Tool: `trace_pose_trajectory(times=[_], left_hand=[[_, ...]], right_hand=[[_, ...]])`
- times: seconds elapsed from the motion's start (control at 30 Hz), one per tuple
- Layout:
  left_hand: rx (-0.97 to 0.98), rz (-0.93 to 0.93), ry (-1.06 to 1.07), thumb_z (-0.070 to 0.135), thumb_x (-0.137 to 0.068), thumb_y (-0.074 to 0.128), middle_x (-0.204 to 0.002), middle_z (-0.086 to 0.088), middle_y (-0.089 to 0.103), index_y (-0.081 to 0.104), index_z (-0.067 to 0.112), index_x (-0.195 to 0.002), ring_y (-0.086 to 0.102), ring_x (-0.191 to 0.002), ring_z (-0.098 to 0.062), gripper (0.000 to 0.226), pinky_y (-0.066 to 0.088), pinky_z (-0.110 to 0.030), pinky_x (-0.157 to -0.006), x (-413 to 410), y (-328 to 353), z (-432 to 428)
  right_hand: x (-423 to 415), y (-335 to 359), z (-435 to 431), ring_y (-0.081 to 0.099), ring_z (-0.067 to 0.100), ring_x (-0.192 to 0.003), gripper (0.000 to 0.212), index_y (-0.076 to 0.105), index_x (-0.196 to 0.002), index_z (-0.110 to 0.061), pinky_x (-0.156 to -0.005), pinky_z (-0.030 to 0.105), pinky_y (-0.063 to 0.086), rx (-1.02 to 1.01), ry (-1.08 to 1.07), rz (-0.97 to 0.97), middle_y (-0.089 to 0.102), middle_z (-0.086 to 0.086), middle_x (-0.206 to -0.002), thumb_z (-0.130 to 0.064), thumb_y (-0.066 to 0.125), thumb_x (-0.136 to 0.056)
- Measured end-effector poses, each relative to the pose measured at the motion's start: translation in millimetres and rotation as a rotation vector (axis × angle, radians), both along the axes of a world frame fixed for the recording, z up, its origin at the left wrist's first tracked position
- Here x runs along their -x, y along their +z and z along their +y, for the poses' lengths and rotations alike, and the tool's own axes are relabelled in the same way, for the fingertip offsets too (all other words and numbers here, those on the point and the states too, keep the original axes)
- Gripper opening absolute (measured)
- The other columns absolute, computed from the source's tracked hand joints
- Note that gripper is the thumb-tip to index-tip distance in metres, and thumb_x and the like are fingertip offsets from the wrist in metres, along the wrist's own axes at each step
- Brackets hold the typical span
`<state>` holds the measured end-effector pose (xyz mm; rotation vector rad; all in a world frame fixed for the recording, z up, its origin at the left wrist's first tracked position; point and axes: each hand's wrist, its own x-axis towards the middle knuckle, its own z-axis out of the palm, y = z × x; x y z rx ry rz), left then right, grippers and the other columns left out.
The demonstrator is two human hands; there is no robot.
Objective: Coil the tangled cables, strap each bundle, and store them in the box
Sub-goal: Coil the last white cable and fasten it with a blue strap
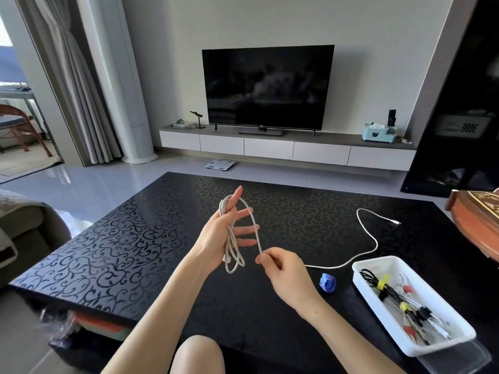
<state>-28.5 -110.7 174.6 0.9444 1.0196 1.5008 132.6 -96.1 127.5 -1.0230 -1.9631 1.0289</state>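
Observation:
My left hand [226, 228] is raised over the black table with its fingers straight and spread, and several loops of a white cable [232, 255] hang around it. My right hand [280, 268] pinches the same cable just right of the loops. From there the loose end [370, 236] trails right across the table to a small plug. A white box [361, 268] at the right front holds strapped cable bundles [399, 300] with yellow and red ties. A blue strap roll [327, 282] lies between my right hand and the box.
The black patterned table [135, 238] fills the foreground. A wooden object [478, 220] sits at its right edge. A television and low cabinet stand against the far wall. A sofa arm is at the left, and my knee shows at the bottom.

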Motion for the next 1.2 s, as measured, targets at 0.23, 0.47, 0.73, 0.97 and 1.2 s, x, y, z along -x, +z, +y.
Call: trace_pose_trajectory(times=[0.23,0.47,0.73,0.97,1.2], left_hand=[[-0.083,-0.493,0.141,0.022,-0.103,0.033,-0.072,-0.011,0.067,0.055,0.042,-0.126,0.067,-0.058,-0.023,0.038,0.057,-0.034,-0.06,-3.7,3.5,10.2],[-0.191,-0.581,0.468,0.027,-0.1,0.044,-0.048,0.008,0.03,0.052,0.036,-0.132,0.022,-0.036,-0.005,0.034,0.022,-0.018,-0.032,36.6,35.9,14.5],[-0.194,1.012,0.404,0.077,-0.082,0.028,-0.066,0.014,0.057,0.032,0.035,-0.146,0.043,-0.041,0.002,0.076,0.034,-0.012,-0.045,-0.7,20.2,8.1],[-0.007,0.629,-0.111,0.088,-0.069,0.033,-0.061,0.001,0.061,0.039,0.043,-0.14,0.057,-0.052,-0.012,0.084,0.047,-0.027,-0.051,-21.6,-4.7,14.3],[0.105,0.479,-0.336,0.033,-0.1,0.043,-0.057,0.005,0.028,0.063,0.018,-0.106,0.025,-0.044,-0.008,0.026,0.024,-0.019,-0.04,-30.3,-12.8,12.2]], right_hand=[[0.0,-6.7,0.0,0.04,0.0,-0.041,0.038,0.063,-0.062,-0.027,-0.048,0.013,0.029,0.065,0.078,-0.027,0.045,-0.014,-0.04,-0.041,0.05,-0.095],[-28.3,-34.6,20.0,0.053,0.005,-0.064,0.021,0.063,-0.091,-0.027,-0.069,0.023,0.047,-0.021,0.054,-0.078,0.057,-0.012,-0.064,-0.014,0.048,-0.097],[-23.1,11.2,32.0,0.053,0.0,-0.074,0.018,0.061,-0.077,-0.03,-0.07,0.012,0.039,-0.34,0.148,-0.103,0.058,-0.015,-0.071,-0.019,0.06,-0.091],[-22.3,54.1,41.9,0.049,0.007,-0.073,0.015,0.073,-0.085,-0.022,-0.068,0.022,0.038,-0.549,-0.023,-0.035,0.058,-0.008,-0.076,-0.035,0.065,-0.084],[-31.5,69.4,59.2,0.05,0.004,-0.062,0.014,0.063,-0.089,-0.023,-0.06,0.014,0.041,-0.433,0.063,-0.016,0.056,-0.011,-0.069,-0.03,0.072,-0.08]])
